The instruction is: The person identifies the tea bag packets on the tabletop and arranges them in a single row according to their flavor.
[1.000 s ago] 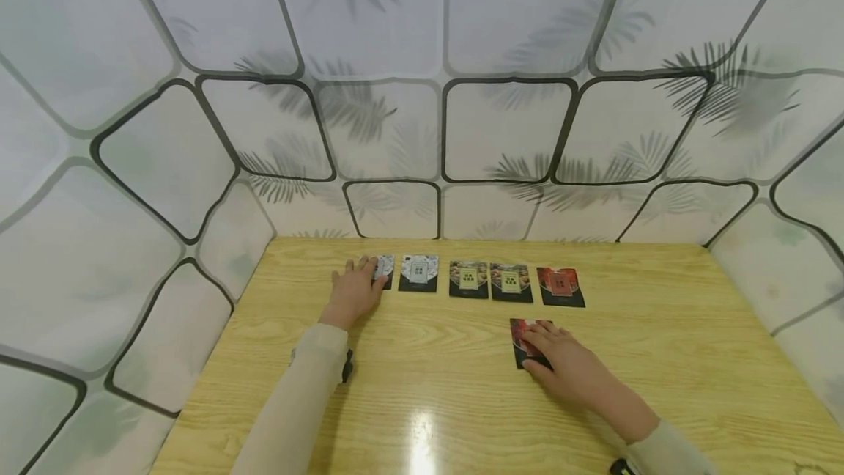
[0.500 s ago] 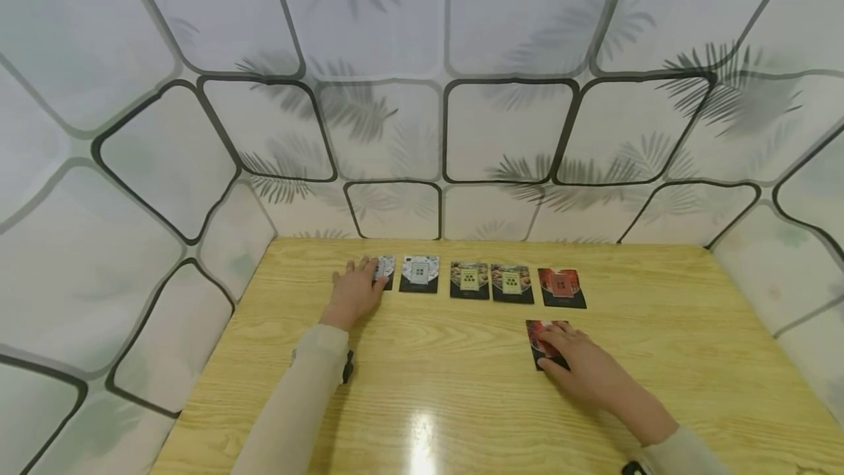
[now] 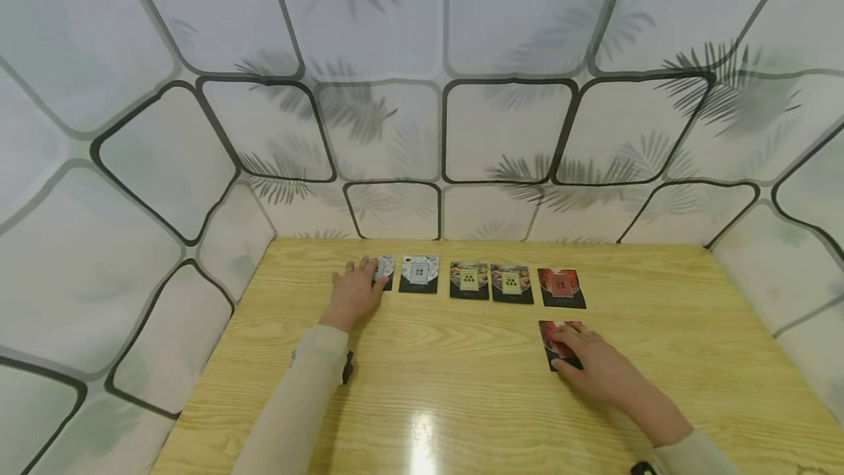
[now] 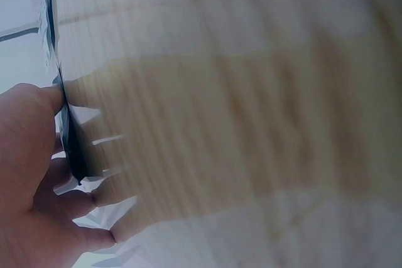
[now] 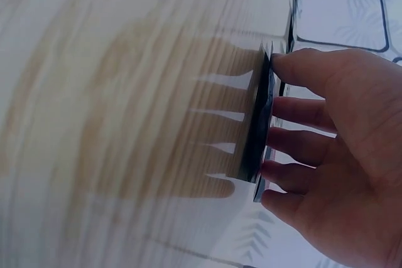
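Fingers spread, my left hand [image 3: 352,293] rests on the leftmost white-and-black packet [image 3: 386,270], covering part of it. The left wrist view has the thumb at the dark end of that packet [image 4: 75,152] and some fingertips down on the table. My right hand [image 3: 596,361] lies with its fingertips on a flat red-and-black packet [image 3: 547,336], nearer to me than the row. Seen from the right wrist, the fingertips press on this packet [image 5: 262,117], which lies on the wood. Another red packet [image 3: 562,288] is just beyond the right hand.
Along the back of the wooden table [image 3: 422,380] stretches a row of packets: another white one [image 3: 418,274], then two yellow-and-black ones [image 3: 469,281], left of the far red packet. Patterned fabric walls [image 3: 508,130] enclose the table's back and sides.
My right hand has slid the near red packet to the right across the table, until it lies in front of the far red one. The left hand has stayed in place.
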{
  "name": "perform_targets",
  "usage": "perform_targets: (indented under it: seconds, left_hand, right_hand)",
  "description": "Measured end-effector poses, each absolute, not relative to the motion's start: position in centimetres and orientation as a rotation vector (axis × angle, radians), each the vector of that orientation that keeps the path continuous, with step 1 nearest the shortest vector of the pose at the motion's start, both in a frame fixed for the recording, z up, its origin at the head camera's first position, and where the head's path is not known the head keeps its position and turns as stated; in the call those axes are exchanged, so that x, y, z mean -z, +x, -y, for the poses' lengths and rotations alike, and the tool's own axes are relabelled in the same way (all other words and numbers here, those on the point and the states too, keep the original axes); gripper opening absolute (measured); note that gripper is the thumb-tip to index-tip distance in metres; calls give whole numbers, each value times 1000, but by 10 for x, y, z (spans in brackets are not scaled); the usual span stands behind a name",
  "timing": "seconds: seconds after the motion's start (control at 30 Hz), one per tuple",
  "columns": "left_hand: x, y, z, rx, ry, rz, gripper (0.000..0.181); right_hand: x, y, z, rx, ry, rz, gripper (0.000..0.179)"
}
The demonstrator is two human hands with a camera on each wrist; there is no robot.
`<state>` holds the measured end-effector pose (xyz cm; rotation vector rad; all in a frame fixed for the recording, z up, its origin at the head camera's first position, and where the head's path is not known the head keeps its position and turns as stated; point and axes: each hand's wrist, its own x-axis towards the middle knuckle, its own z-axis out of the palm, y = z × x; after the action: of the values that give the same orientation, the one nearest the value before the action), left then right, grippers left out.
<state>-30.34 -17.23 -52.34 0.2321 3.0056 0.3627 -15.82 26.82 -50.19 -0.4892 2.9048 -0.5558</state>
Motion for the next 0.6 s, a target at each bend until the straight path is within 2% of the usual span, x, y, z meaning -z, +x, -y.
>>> perform_targets:
  seconds: [0.6]
  left_hand:
    - [522,-303,172,-374,227,-2998,62]
  right_hand:
    - [507,-157,-301,549,-446,-2945,49]
